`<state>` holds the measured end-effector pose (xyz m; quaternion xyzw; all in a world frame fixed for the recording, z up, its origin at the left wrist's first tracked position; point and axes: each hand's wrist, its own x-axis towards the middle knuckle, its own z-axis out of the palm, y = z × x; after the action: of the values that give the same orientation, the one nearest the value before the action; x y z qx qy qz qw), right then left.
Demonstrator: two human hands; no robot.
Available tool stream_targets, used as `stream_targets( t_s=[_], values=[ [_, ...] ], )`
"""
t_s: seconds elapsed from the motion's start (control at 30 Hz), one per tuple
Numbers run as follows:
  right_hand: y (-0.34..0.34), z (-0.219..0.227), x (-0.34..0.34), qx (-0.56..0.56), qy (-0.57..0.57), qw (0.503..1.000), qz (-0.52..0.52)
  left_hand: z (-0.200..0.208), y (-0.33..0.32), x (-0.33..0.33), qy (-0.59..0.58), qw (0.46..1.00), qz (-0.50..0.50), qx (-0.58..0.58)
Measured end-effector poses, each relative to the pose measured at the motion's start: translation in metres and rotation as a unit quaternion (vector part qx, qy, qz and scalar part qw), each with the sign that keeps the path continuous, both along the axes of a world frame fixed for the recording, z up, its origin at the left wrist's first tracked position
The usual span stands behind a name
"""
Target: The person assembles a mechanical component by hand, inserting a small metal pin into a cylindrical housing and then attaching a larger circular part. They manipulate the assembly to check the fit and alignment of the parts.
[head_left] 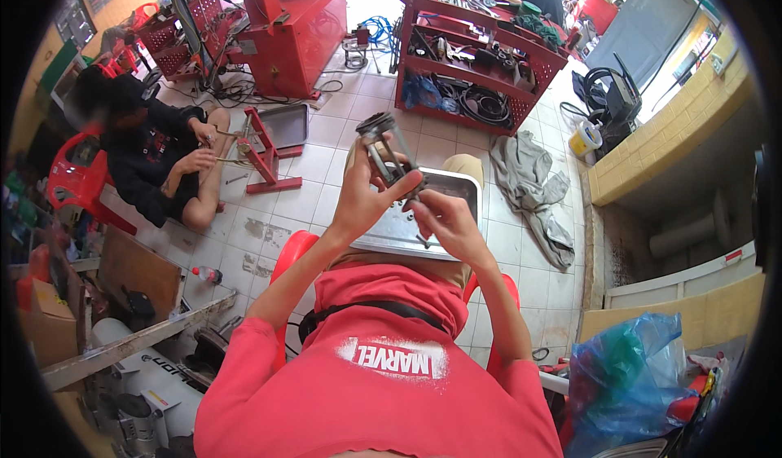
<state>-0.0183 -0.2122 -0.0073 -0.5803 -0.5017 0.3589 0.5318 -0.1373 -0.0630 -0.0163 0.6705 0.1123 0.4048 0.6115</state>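
A dark metal mechanical part (pixel 398 150), built like an open cage with a round end and long bars, is held up over my lap. My left hand (pixel 364 191) is wrapped round it, thumb across its lower end. My right hand (pixel 445 221) is closed in a pinch against that lower end; whatever its fingertips hold is hidden. Below both hands a shallow metal tray (pixel 466 182) rests on my lap. Small loose pieces lie in it, partly covered by my hands. A short dark rod (pixel 423 241) shows just under my right hand.
On the left a co-worker (pixel 155 144) sits on a red chair, hands at a red metal stand (pixel 265 152). Ahead is a red tool cart (pixel 481 59). A grey cloth (pixel 531 185) lies on the tiles, right. A blue plastic bag (pixel 623 376) is at the lower right.
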Motion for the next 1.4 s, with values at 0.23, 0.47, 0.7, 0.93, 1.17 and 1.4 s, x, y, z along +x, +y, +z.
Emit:
stream_targets(
  t_s=[0.23, 0.47, 0.7, 0.93, 1.17, 1.4],
  values=[
    [-0.01, -0.003, 0.017, 0.046, 0.207, 0.968, 0.136, -0.002, 0.013, -0.009, -0.06, 0.976, -0.193, -0.081],
    [-0.003, -0.033, 0.002, 0.058, 0.293, 0.938, 0.174, 0.044, -0.016, -0.019, -0.147, 0.948, -0.256, -0.118],
    [0.003, -0.055, 0.019, 0.091, 0.294, 0.935, 0.177, 0.035, -0.007, -0.021, -0.058, 0.981, -0.165, 0.081],
    [0.009, -0.01, 0.01, 0.167, 0.03, 0.976, -0.135, 0.03, -0.013, -0.03, -0.02, 0.982, -0.067, 0.177],
    [-0.015, 0.018, 0.005, 0.243, 0.125, 0.945, -0.178, 0.022, -0.019, -0.014, -0.056, 0.943, -0.029, 0.328],
    [-0.041, 0.045, 0.01, 0.131, -0.049, 0.976, -0.167, 0.024, -0.017, -0.015, -0.024, 0.942, -0.056, 0.33]
  ],
)
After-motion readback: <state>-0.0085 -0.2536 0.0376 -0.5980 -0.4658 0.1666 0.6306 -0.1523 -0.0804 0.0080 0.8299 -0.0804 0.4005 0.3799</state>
